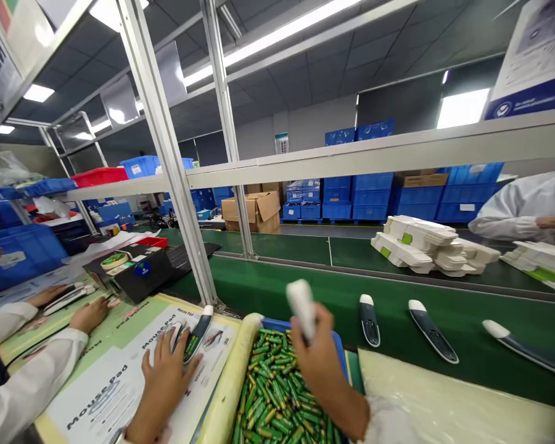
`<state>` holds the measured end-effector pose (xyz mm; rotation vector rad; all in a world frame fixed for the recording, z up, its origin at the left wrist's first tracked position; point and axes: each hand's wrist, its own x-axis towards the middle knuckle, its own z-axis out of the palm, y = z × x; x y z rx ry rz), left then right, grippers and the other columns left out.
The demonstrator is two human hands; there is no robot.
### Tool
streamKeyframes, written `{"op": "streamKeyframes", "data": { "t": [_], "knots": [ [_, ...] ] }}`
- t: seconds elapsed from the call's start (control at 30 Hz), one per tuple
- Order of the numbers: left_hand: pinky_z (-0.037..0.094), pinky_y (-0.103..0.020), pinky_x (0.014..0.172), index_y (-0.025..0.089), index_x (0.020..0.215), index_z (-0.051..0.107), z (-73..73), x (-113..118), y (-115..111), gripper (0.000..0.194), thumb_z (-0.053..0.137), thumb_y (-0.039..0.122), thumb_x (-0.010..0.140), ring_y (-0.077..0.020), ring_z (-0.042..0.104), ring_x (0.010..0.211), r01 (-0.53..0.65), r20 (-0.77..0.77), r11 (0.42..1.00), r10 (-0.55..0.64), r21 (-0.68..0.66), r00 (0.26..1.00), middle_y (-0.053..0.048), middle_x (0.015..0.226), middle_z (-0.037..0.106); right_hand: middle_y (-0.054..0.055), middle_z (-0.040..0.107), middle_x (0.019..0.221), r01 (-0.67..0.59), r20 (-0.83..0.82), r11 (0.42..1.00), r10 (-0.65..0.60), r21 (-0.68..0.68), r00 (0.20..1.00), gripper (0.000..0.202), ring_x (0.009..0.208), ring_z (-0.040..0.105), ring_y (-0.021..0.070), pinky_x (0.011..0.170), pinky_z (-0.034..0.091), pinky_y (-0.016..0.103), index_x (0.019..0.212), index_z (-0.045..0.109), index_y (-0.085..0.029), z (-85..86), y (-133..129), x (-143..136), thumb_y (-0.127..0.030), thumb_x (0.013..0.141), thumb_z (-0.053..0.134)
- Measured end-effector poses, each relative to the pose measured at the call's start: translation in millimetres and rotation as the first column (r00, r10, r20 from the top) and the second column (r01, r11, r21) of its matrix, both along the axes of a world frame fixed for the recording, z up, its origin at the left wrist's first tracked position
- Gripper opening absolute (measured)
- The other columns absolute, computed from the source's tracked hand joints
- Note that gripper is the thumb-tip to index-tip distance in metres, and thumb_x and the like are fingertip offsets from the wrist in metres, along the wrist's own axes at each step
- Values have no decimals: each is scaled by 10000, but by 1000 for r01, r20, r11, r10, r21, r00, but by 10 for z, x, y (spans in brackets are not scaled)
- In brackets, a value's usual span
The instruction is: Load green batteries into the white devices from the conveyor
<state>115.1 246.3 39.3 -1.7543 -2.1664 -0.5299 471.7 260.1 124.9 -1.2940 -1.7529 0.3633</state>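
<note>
My left hand [164, 376] lies palm down with fingers spread over a printed mouse pad [102, 401]. Its fingers and thumb touch the lower end of a slim dark handheld device [198, 333] with a white tip; green batteries show in its uncovered compartment. A second white-tipped device [178, 330] is partly hidden under those fingers. My right hand [321, 351] is closed around another handheld device [301, 305], its white end upward and blurred. Below that hand stands a blue bin [340, 351] full of green batteries [277, 388].
Several similar devices [369, 319] lie on the green conveyor [268, 283]. White cartons [425, 243] are stacked beyond, near a co-worker's sleeve [513, 206]. At left, another person's hand [90, 313] rests by a black box [134, 271]. A metal post [166, 142] rises ahead; foam padding [231, 376] borders the bin.
</note>
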Motion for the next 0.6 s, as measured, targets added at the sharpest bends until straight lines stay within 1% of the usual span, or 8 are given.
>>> {"op": "streamKeyframes", "data": {
  "t": [0.07, 0.13, 0.2, 0.27, 0.33, 0.4, 0.5, 0.6],
  "knots": [
    [254, -692, 1232, 182, 1554, 559, -64, -90, 134, 660, 298, 526, 1055, -445, 371, 1550, -41, -25, 999, 41, -3, 999, -228, 1626, 493, 132, 727, 1215, -148, 154, 988, 154, -46, 976, 522, 1054, 726, 284, 950, 577, 432, 1373, 543, -213, -172, 100, -50, -46, 881, 501],
    [310, -651, 1216, 213, 1512, 608, -124, -124, 189, 648, 272, 533, 1060, -422, 419, 1515, -45, -56, 999, 46, 15, 997, -210, 1597, 525, 149, 694, 1282, -214, 150, 974, 223, -77, 963, 562, 1100, 717, 280, 993, 563, 445, 1384, 505, -210, -241, 235, 9, -50, 847, 537],
    [357, -597, 1201, 230, 1454, 657, -174, -151, 191, 632, 256, 526, 1066, -385, 452, 1493, -24, -90, 999, 27, 30, 996, -191, 1579, 542, 190, 635, 1335, -150, -50, 989, 151, 16, 987, 461, 1120, 701, 265, 983, 566, 425, 1339, 471, -188, -183, 419, 207, -154, 893, 583],
    [360, -566, 1209, 200, 1373, 702, -219, -195, 178, 611, 271, 505, 1066, -363, 464, 1485, 18, -117, 999, -14, 38, 993, -189, 1553, 571, 187, 618, 1317, -88, -277, 991, 112, 96, 954, 378, 1031, 701, 242, 887, 588, 387, 1226, 490, -199, -65, 636, 500, -342, 922, 664],
    [324, -555, 1236, 180, 1235, 752, -267, -252, 177, 572, 290, 468, 1059, -348, 474, 1483, 46, -153, 997, -37, 55, 988, -188, 1515, 614, 112, 675, 1110, -104, -433, 994, 98, 10, 896, 461, 757, 657, 188, 680, 565, 339, 1149, 543, -209, 17, 848, 807, -542, 891, 731],
    [305, -559, 1237, 185, 1059, 777, -313, -300, 188, 543, 295, 435, 1047, -346, 481, 1481, 62, -180, 995, -46, 84, 983, -189, 1470, 654, 34, 665, 884, -101, -521, 983, 5, -156, 854, 546, 554, 510, 130, 528, 464, 298, 1127, 612, -198, 0, 1023, 1057, -659, 861, 732],
    [350, -567, 1168, 184, 963, 758, -331, -294, 177, 536, 282, 417, 1043, -358, 501, 1455, 78, -145, 991, -62, 104, 987, -208, 1435, 658, 55, 689, 880, 54, -527, 960, -198, -275, 826, 538, 558, 498, 132, 489, 419, 281, 1092, 661, -181, -202, 1207, 1264, -655, 847, 734],
    [368, -597, 1111, 181, 1036, 745, -266, -175, 81, 545, 256, 420, 1061, -385, 517, 1409, 35, -27, 993, -32, 112, 999, -216, 1433, 625, 80, 716, 969, 175, -457, 929, -318, -327, 831, 485, 648, 595, 171, 544, 486, 296, 1107, 668, -183, -447, 1314, 1313, -509, 782, 823]
  ]
}}
